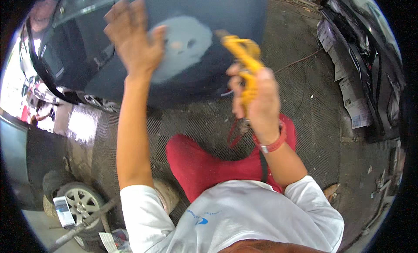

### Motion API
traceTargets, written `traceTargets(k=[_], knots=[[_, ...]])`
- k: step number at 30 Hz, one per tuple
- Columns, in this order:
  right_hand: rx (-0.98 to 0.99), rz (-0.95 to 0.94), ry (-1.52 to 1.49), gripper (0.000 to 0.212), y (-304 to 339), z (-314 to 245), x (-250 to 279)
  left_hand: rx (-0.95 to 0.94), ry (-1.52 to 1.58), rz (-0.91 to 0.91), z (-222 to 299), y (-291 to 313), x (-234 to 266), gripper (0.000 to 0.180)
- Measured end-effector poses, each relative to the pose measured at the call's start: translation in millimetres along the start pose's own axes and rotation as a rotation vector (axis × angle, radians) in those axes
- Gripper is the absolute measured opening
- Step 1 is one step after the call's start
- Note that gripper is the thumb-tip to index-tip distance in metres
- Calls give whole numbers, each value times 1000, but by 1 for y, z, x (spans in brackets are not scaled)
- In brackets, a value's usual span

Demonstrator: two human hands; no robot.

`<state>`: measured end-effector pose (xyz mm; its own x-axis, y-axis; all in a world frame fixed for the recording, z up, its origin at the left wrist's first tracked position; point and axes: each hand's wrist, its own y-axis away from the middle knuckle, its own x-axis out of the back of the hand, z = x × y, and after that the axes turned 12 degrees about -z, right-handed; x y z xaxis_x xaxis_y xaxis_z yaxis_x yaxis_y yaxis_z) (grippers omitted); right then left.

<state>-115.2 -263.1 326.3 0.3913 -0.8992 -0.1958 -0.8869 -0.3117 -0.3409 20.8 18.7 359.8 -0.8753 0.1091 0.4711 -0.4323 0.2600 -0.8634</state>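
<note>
My left hand [136, 42] is spread over a dark blue-grey car panel [237, 13], fingers apart and slightly blurred. Whether the palm presses on the surface I cannot tell. Beside its thumb lies a pale grey sanded-looking patch [187, 37] with small dark spots and a tan spot. In my right hand [259, 94] is a yellow air blow gun [246, 53], gripped by the handle. Its nozzle tip points up and left, just right of the patch. A metal fitting shows below the handle.
On the right, dark car parts [370, 57] stand with newspaper sheets [352, 96] along them. A wheel [82, 205] with a phone-like or paper item lies at lower left, near a bar [82, 224]. The floor [300, 100] is dark ribbed matting, crossed by a thin line.
</note>
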Motion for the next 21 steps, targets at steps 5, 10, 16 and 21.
traceTargets(k=[5,10,16,21], knots=[[-97,303,-24,74,60,57,44,-311,42,-348,136,-21,-17,79],[-338,-45,167,67,99,100,26,-386,-315,-116,154,92,-82,75],[-438,-369,256,52,103,148,0,581,224,82,19,223,-103,74],[-384,-448,296,55,77,143,-9,1534,1191,541,-13,204,-101,87]])
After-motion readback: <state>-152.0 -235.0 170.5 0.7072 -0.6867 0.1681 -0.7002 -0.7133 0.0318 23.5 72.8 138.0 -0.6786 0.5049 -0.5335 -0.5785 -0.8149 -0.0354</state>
